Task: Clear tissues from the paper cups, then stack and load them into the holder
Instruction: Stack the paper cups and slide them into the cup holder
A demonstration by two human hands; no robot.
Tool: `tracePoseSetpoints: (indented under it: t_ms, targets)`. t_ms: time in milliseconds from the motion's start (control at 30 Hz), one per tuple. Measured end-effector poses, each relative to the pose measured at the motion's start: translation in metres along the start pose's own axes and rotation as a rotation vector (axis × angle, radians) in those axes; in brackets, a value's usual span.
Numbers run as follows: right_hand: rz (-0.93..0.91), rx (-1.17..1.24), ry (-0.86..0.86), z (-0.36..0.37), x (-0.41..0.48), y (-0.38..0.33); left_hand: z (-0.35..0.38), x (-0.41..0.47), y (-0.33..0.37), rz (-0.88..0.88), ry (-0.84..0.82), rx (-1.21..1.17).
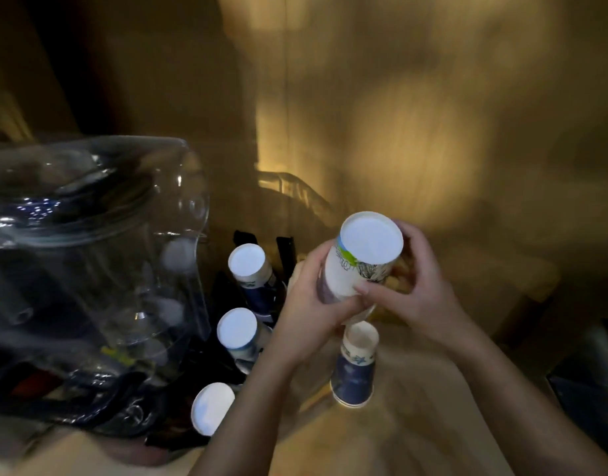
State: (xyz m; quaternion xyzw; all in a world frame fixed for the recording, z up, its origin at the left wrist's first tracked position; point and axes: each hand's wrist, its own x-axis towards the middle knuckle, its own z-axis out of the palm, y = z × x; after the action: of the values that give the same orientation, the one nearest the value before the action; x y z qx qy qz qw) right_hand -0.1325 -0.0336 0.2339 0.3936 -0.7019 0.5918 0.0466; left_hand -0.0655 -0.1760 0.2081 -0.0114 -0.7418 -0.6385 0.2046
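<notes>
Head view: both hands hold one upturned paper cup [359, 259] in mid-air, bottom toward the camera. The left hand [309, 304] wraps its left side in a closed grip; the right hand [412, 290] closes on its right side, thumb across the wall. Just below stands another upturned cup [354, 369] on the counter [416, 434]. Three more upturned cups [239, 333] line up to the left, beside a clear plastic bag [89, 269].

The room is dim and the view is blurred. A tan wall [416, 97] fills the back, with a warm yellow patch of light [409, 159] on it (brightest near the middle). The far left corner falls into dark shadow [72, 63]. Below, a pale wooden bench [381, 441] runs across the foreground, its grain faintly visible.
</notes>
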Motion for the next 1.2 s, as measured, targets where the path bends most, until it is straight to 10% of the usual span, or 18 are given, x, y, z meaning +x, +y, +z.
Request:
tracePoseSetpoints:
  t_ms: [467,1200]
  targets:
    - [-0.151,-0.127,-0.065,0.115,0.016,-0.005,-0.107,-0.044,-0.009,-0.1,0.269,0.25]
    - [-0.064,-0.672,-0.528,0.148,-0.001,0.045,-0.108,-0.06,-0.064,-0.173,0.203,0.985]
